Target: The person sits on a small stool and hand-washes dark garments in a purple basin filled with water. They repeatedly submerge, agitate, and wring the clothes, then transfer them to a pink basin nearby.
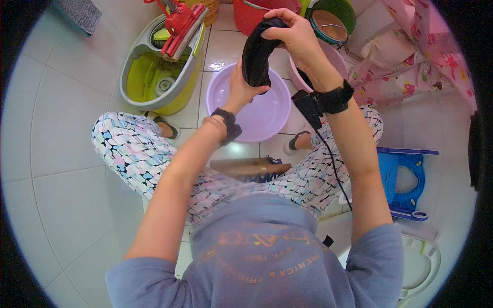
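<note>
A black cloth bundle point(257, 54), folded or twisted into a thick curved roll, is stretched between my two hands. The lower end rests in the grip of my left hand point(240, 86), thumb pointing right. Around the upper end curl the fingers and thumb of my right hand point(294, 32), which is higher and farther from my body. Beneath the cloth, a round lilac plastic basin point(265, 129) stands on the tiled floor. My left hand hides part of its rim. Whether the basin holds water is not clear.
A grey-and-green mop bucket point(124, 82) with a red mop head point(179, 32) stands left. Behind are a red bucket point(246, 17) and a green bucket point(348, 11). A pink tub point(339, 57) holds something dark. Right are a patterned pink curtain point(408, 82) and a blue plastic item point(393, 177).
</note>
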`<state>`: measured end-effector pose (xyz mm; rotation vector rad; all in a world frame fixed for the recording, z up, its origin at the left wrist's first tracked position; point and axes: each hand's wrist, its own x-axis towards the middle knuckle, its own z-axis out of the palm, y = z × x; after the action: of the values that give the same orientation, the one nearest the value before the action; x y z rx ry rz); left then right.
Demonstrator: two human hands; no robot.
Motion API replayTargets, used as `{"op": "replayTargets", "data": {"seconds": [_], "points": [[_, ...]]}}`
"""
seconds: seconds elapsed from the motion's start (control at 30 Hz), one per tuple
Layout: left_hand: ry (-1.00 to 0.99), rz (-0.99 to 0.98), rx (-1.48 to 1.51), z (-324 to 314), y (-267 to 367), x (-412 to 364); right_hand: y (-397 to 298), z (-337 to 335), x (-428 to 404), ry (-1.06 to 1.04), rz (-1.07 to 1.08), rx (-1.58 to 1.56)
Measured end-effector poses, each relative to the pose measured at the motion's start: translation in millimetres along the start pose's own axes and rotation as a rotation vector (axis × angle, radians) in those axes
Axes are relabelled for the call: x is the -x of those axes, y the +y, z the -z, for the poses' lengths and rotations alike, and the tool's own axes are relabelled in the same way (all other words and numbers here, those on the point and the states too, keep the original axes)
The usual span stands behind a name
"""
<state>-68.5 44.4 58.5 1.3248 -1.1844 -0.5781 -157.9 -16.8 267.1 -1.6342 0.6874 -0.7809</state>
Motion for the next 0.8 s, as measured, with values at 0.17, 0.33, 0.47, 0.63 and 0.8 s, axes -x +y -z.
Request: {"op": "replayTargets", "data": {"seconds": [0.17,0.33,0.47,0.63,0.8], "points": [[0.304,-0.043,-0.094,-8,-13,8,-9,-27,10,-0.017,-0.009,-0.109],[0.415,0.008,-0.209,-7,-11,2,-7,-30,31,-0.094,-0.043,-0.068],[0.276,0.179,0.164,10,-30,-3,-9,-27,43,-0.071,-0.112,-0.214],[0.567,0.245,0.893,17,-45,-14,47,13,53,0.126,-0.253,-0.351],[0.59,0.419,1.374,-7,-9,-27,222,46,86,0.603,-0.654,-0.414]]}}
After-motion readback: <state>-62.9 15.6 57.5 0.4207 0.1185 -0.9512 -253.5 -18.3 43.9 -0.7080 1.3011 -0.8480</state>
